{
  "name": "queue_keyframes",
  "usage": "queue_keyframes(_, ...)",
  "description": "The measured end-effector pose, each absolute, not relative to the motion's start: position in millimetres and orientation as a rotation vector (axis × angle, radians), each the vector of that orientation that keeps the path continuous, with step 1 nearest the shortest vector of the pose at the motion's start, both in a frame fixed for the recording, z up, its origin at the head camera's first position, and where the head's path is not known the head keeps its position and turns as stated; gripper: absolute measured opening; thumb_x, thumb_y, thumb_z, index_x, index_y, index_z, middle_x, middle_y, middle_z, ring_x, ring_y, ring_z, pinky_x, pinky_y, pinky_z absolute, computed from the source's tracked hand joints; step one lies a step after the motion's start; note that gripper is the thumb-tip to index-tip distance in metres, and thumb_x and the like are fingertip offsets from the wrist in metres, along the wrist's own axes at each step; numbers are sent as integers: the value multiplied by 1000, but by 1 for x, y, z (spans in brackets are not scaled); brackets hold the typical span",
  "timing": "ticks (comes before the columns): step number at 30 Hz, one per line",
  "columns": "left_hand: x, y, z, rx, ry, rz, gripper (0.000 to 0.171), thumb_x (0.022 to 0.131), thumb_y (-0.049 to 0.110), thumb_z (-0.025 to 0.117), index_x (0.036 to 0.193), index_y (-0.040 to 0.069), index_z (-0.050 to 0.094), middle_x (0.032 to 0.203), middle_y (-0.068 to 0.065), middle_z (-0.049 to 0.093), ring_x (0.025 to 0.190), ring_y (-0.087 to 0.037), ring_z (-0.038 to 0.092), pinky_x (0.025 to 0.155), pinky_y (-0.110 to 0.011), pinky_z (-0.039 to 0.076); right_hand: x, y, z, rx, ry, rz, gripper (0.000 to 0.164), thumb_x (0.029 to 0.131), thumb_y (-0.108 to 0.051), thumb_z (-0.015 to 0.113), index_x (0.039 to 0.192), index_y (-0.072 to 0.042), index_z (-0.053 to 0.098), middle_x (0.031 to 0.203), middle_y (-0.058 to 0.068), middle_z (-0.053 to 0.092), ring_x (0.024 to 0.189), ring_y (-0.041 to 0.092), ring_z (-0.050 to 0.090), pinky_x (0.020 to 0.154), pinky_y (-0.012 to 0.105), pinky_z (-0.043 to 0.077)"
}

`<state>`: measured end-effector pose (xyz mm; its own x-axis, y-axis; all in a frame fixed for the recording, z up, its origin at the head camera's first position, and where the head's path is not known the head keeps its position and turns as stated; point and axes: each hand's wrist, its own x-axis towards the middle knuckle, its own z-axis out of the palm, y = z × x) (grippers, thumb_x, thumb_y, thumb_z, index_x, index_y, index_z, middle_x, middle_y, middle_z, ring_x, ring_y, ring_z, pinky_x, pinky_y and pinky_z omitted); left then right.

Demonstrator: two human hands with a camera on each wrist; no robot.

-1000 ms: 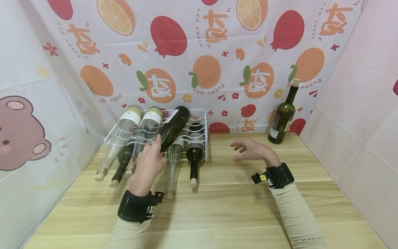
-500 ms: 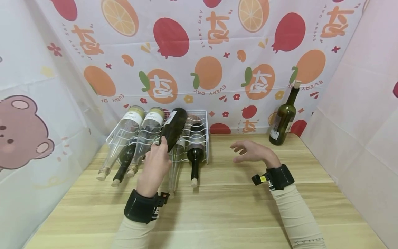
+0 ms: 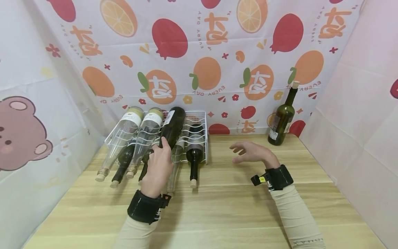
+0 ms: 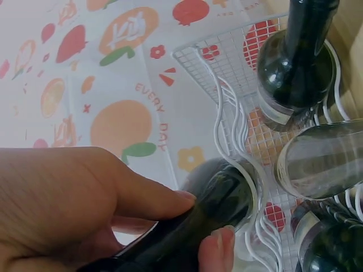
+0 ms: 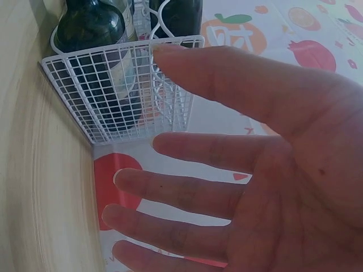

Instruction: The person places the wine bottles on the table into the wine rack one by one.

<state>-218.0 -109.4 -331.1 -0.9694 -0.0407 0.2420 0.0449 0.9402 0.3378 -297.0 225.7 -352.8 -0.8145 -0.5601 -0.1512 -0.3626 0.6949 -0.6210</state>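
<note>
My left hand [image 3: 160,167] grips the neck end of a dark wine bottle [image 3: 174,121]. Its fingers and thumb curl round the glass in the left wrist view, and its cork end is hidden by the hand. This bottle lies over the top tier of a white wire wine rack [image 5: 85,71], base toward the back cloth. Left of it on that tier lie two clear bottles, the outer one [image 3: 124,133] and the inner one [image 3: 150,126]. To the rack's right, my right hand [image 3: 253,152] hovers over the table with loosely spread fingers, holding nothing.
On the lower tier lie a dark bottle [image 3: 195,155] at the right, a partly covered clear bottle [image 3: 178,152] and a dark bottle [image 3: 124,159] at the left. A corked green bottle [image 3: 282,119] stands upright on the wooden table [image 3: 217,214] at the back right.
My left hand has shifted right, swinging the neck end of the dark bottle so it lies straighter along the rack. A dark bottle neck now shows left of the hand. The right hand stays put.
</note>
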Motion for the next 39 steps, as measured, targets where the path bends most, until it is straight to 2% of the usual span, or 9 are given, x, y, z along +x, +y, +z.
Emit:
queue_keyframes(3, -219, -109, -332, 2, -2849, -495, 82, 86, -7, 67, 156, -15, 25, 123, -50, 51, 84, -58, 65, 65, -56, 56, -297, 225, -354, -723, 2572, -846, 60, 96, -26, 73, 147, -2, 53, 143, 27, 60, 131, 48, 58, 105, 53, 53)
queue_keyframes(9, -224, -105, -329, 1, -2851, -456, 73, 91, -8, 59, 155, -17, 25, 117, -50, 55, 77, -54, 64, 62, -53, 55, -297, 226, -354, -716, 2580, -844, 63, 94, -31, 75, 147, -4, 54, 143, 25, 61, 129, 43, 62, 104, 52, 53)
queue_keyframes(15, -231, -101, -327, 86, -2905, -460, 78, 94, 1, 62, 159, -11, 22, 122, -48, 53, 85, -58, 66, 68, -60, 57, -297, 226, -353, -732, 2575, -845, 63, 94, -31, 75, 147, -4, 54, 143, 25, 61, 130, 43, 62, 104, 52, 54)
queue_keyframes(21, -231, -102, -327, 101, -2880, -461, 75, 93, 5, 61, 159, -7, 28, 119, -44, 58, 89, -58, 65, 68, -63, 56, -295, 223, -348, -764, 2565, -859, 64, 94, -32, 74, 148, -5, 53, 143, 24, 61, 131, 44, 60, 104, 53, 53)
queue_keyframes(31, -221, -110, -322, 52, -2880, -439, 62, 101, 16, 58, 156, -5, 37, 116, -40, 64, 89, -59, 66, 67, -64, 55, -292, 223, -349, -760, 2548, -872, 63, 95, -34, 73, 147, -4, 54, 143, 25, 61, 131, 45, 60, 105, 52, 53)
queue_keyframes(39, -212, -113, -310, 27, -2955, -454, 64, 92, 4, 55, 153, -6, 41, 111, -40, 67, 87, -57, 66, 64, -61, 54, -295, 224, -349, -746, 2561, -826, 60, 95, -29, 74, 146, -3, 55, 143, 23, 62, 130, 44, 61, 104, 51, 54)
